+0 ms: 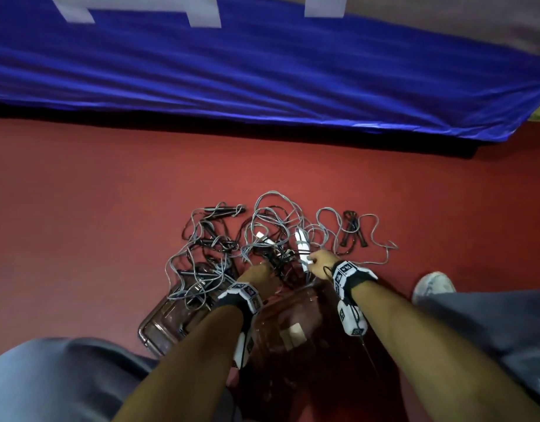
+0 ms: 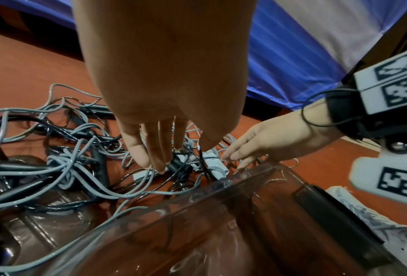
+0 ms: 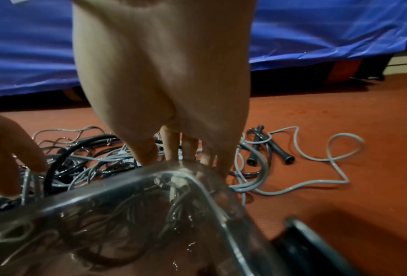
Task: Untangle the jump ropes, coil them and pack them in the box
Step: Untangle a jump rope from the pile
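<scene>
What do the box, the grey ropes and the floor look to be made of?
Box: clear smoky plastic, glossy; the ropes show through its wall.
Grey ropes: probably smooth PVC-like cord, holding springy loops.
Floor: matt red, finely textured, perhaps rubber matting.
</scene>
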Tool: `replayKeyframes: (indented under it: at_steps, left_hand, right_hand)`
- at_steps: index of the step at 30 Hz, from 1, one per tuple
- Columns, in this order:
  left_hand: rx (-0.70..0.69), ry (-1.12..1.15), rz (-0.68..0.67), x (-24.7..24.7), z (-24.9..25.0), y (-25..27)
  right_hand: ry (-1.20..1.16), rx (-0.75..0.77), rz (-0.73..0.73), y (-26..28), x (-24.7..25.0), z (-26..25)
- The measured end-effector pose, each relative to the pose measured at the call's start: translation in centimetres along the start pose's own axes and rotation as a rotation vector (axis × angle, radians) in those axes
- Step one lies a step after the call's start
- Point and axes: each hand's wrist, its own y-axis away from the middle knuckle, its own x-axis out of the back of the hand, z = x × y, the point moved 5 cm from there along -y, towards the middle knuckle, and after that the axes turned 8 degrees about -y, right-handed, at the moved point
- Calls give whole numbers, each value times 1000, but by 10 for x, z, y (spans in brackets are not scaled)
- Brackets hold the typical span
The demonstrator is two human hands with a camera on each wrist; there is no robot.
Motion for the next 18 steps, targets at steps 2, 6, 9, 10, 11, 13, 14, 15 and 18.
replayKeyframes:
  at_steps: [2, 6, 9, 10, 11, 13, 14, 15, 18]
  left_hand:
    - [12, -2, 19, -2, -6, -5]
    - [55, -18, 22, -8, -20, -13]
    - [65, -15, 19, -13, -26, -15]
    - [67, -21, 16, -12, -25, -13]
    - [71, -26, 11, -15, -28, -14]
    - [67, -32, 17, -16, -31, -13]
    - [72, -41, 22, -16, -32, -12]
    - [74, -40, 18, -17, -34, -13]
    - [81, -50, 12, -20, -36, -14]
  right_hand:
    - [77, 11, -72, -15, -9, -6]
    - [147, 36, -115, -61, -31, -1]
    - [141, 6, -75, -62, -26, -4]
    - [133, -8, -76, -58, -22, -7]
    - [139, -24, -102, -58, -22, -6]
    - [197, -21, -133, -58, -24, -8]
    - [206, -22, -123, -63, -28, -7]
    - [232, -1, -141, -68, -33, -8]
    - [183, -11, -51, -74, -35, -10]
